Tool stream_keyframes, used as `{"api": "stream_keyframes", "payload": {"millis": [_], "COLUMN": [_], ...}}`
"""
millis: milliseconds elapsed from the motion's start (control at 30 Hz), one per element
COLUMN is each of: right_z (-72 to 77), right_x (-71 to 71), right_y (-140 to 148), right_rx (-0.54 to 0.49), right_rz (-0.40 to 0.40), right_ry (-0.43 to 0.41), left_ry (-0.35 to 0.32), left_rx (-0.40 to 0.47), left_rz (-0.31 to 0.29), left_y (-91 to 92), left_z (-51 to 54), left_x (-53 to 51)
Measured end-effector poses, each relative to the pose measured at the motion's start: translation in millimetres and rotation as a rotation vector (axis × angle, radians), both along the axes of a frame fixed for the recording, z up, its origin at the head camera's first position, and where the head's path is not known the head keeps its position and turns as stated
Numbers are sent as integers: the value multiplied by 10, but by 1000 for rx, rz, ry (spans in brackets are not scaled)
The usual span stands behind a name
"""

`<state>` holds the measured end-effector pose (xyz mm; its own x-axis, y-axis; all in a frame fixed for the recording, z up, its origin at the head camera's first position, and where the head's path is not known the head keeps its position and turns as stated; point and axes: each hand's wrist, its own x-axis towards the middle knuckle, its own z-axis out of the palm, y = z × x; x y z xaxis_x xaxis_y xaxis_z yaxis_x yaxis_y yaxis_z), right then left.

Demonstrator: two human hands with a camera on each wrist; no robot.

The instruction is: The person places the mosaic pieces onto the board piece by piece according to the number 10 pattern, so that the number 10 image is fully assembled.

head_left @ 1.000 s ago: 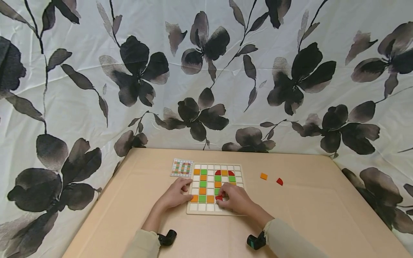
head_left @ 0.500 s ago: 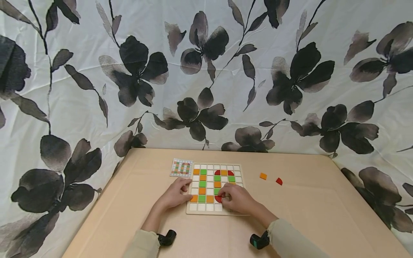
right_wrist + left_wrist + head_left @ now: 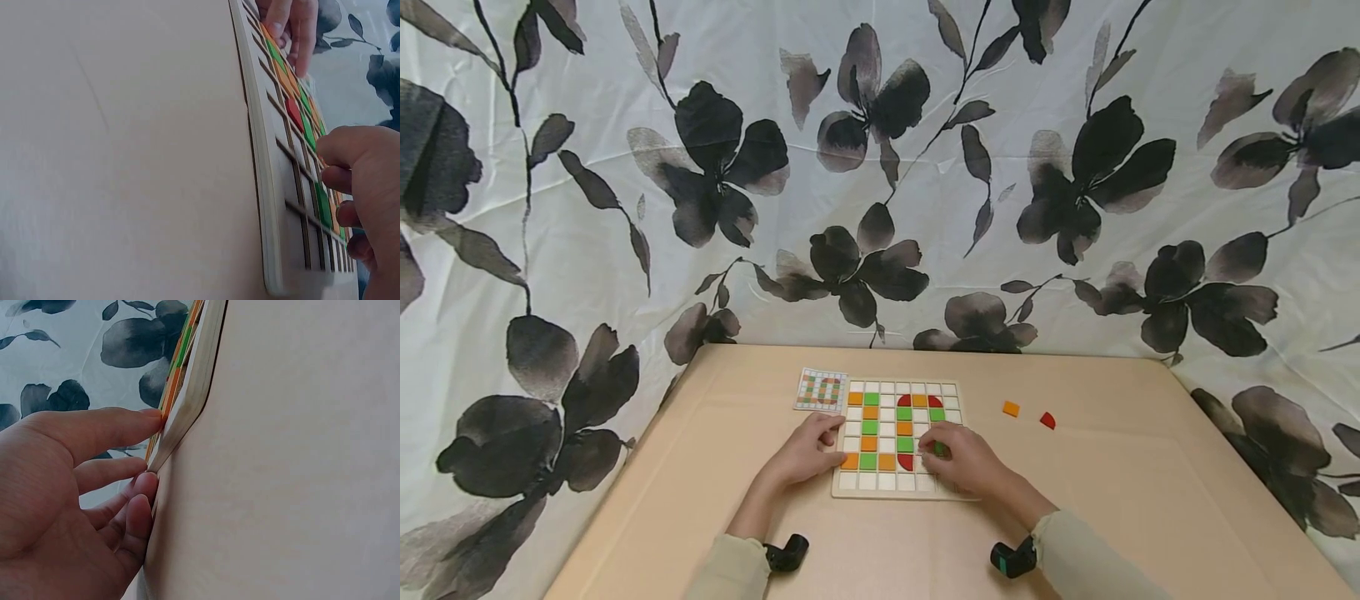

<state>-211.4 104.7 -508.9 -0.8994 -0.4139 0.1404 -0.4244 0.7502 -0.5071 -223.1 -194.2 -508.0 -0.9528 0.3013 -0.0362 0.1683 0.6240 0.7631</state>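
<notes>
A square grid board [image 3: 887, 482] carries orange, green and red pieces in some of its white cells. My left hand [image 3: 803, 450] rests at its left edge; in the left wrist view the thumb [image 3: 150, 416] touches the edge by an orange tile, and the other fingertips lie along the side. Over the right part of the board, my right hand [image 3: 962, 457] has loosely bent fingers, with no piece seen between them. Just left of it, a red rounded piece [image 3: 906, 462] lies in a cell below a green tile [image 3: 905, 444]. The right hand hides several cells.
A small pattern card [image 3: 820, 390] lies by the board's upper left corner. To the right on the table [image 3: 1105, 500] are a loose orange square [image 3: 1011, 409] and a loose red rounded piece [image 3: 1047, 421]. A floral cloth [image 3: 880, 167] hangs behind the table.
My right hand has let go of the red rounded piece, which now lies in its cell, and has moved slightly right. The left hand has stayed at the board's edge.
</notes>
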Motion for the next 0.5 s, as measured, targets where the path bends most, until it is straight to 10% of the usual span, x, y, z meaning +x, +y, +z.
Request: {"api": "stream_keyframes", "payload": {"millis": [500], "right_z": [-35], "right_x": [-203], "right_y": [618], "right_rx": [13], "right_rz": [-225], "right_ry": [32], "left_ry": [2], "left_rx": [-5], "left_rz": [3], "left_y": [4], "left_z": [16], "left_x": [-2]}}
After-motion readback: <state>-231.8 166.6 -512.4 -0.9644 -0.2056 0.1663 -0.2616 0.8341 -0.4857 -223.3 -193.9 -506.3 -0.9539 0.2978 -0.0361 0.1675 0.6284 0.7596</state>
